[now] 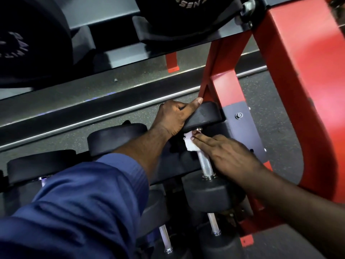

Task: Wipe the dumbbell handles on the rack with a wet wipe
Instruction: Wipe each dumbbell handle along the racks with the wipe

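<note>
Head view: just off centre toward 4 o'clock, a dumbbell (206, 165) lies on the lower shelf of the rack, its knurled metal handle (205, 164) running roughly from 12 to 6 o'clock between two black heads. The left hand (175, 116) reaches in from 7 o'clock in a blue sleeve (84, 202); its grip is clamped on the far head (204, 116), thumb lying along the top edge and fingers curled round the left side. The right hand (229, 156) comes in from 4 o'clock with its grip apart, fingers straight and laid flat across the top end of the handle, pressing the white wet wipe (189, 143) against the bar just below the far head. The wipe sticks out at the 9 o'clock side of the fingertips. The near head (209, 193) sits at 6 o'clock of the handle. Beneath it, toward 5 o'clock, another dumbbell's thin bar (213, 225) shows. More black dumbbell heads (115, 137) line the shelf toward 9 o'clock. The red rack frame (298, 90) rises at 2 o'clock, and large black heads (186, 15) rest on the upper shelf at 12 o'clock.
</note>
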`<action>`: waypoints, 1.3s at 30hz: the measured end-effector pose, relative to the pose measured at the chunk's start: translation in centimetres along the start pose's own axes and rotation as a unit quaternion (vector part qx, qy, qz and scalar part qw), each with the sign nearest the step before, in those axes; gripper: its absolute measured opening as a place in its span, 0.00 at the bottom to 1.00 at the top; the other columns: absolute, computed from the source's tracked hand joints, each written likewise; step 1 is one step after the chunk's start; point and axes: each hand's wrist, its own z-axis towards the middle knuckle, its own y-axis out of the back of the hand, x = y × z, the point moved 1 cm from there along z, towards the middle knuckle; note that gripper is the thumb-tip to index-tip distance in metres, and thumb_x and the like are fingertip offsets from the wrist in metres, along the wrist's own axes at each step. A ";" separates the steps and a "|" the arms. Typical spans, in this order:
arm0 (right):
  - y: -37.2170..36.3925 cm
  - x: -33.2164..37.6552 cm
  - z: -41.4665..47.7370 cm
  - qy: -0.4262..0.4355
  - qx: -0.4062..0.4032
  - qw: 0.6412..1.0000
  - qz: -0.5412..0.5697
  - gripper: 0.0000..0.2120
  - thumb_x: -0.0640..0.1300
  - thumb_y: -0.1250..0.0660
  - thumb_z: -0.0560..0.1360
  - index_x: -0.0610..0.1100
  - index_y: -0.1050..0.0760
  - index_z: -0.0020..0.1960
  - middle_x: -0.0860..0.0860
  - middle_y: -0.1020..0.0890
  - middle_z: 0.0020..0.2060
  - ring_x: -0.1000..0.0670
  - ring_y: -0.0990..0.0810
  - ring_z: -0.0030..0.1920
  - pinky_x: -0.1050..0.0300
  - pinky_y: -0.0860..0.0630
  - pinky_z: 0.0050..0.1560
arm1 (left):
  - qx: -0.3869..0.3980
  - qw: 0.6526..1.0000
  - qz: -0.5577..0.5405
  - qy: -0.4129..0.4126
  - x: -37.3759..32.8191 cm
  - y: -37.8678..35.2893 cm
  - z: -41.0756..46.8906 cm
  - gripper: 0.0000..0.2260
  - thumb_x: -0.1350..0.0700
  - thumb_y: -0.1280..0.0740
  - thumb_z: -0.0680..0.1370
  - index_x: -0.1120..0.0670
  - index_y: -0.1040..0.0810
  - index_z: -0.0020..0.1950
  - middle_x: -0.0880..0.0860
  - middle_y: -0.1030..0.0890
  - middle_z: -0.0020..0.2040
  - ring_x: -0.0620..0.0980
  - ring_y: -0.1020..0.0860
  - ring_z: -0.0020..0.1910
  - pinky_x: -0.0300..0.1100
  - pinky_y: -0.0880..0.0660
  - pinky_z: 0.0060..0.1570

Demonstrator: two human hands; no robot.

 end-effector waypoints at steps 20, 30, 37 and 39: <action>-0.4 2.4 0.9 -0.005 0.013 0.992 -0.122 0.33 0.41 0.54 0.74 0.47 0.37 0.80 0.53 0.30 0.75 0.42 0.22 0.46 0.50 0.33 0.43 | 0.000 1.000 0.007 0.000 0.1 -0.1 0.2 0.30 0.34 0.31 0.79 0.49 0.27 0.22 0.47 0.39 0.22 0.44 0.39 0.25 0.41 0.38 0.30; -0.5 0.7 0.1 -0.005 -0.075 0.991 -0.111 0.33 0.43 0.43 0.78 0.53 0.45 0.82 0.58 0.34 0.77 0.43 0.24 0.42 0.50 0.34 0.41 | -0.005 1.000 0.000 0.009 -0.2 -0.1 -0.1 0.28 0.35 0.31 0.79 0.47 0.24 0.22 0.46 0.35 0.21 0.42 0.37 0.24 0.39 0.37 0.29; -0.5 0.7 -0.7 0.023 -0.086 0.990 -0.105 0.31 0.41 0.43 0.78 0.48 0.41 0.81 0.56 0.50 0.82 0.44 0.27 0.45 0.50 0.34 0.39 | -0.005 1.000 0.004 0.018 -0.4 -0.1 -0.3 0.29 0.33 0.31 0.79 0.48 0.26 0.22 0.46 0.35 0.21 0.42 0.37 0.23 0.39 0.37 0.29; -0.3 0.8 -0.8 0.040 -0.082 0.989 -0.119 0.27 0.40 0.47 0.79 0.46 0.35 0.78 0.55 0.52 0.82 0.44 0.28 0.47 0.50 0.35 0.38 | 0.000 1.000 -0.001 0.022 -0.3 -0.1 -0.3 0.29 0.33 0.31 0.78 0.48 0.25 0.22 0.46 0.35 0.21 0.42 0.36 0.23 0.39 0.37 0.30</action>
